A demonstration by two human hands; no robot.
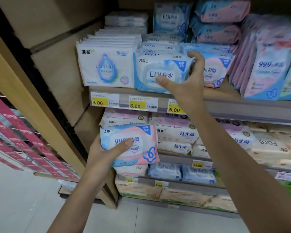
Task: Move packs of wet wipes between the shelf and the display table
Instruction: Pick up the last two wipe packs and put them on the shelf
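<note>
Gripping one pack each, both hands were clamped. The right hand (186,81) held the blue EDI pack (160,73), thumb on its front face, fingers hooked over the top-right corner. The left hand (104,155) held the pink 999 pack (133,145), thumb laid across the front, fingers hidden behind. R arm reached up & fwd, nearly straight; L arm sat lower, wrist cocked up. Hands were well apart, right above left.

The blue EDI pack stood at the front edge of the upper shelf (242,106), first in a row of like packs; count unclear w/ blur. Its left side touched the white Lotion pack (106,68), also heading a row. Just right of the right hand, a pink shelf pack (213,71) stood on the same shelf. The pink 999 pack was off any shelf, held in the air in front of the lower shelves.

There were 3 yellow price tags on the rail: 3.00 tag (100,101), middle 6.00 tag (138,105), right 6.00 tag (174,109), the last partly behind the R wrist. A bare shelf strip (225,91) lay right of the pink shelf pack, before the tall 999 bags (269,68). The floor (23,199) was open below left; cardboard boxes (57,64) closed in the shelf's left side.
</note>
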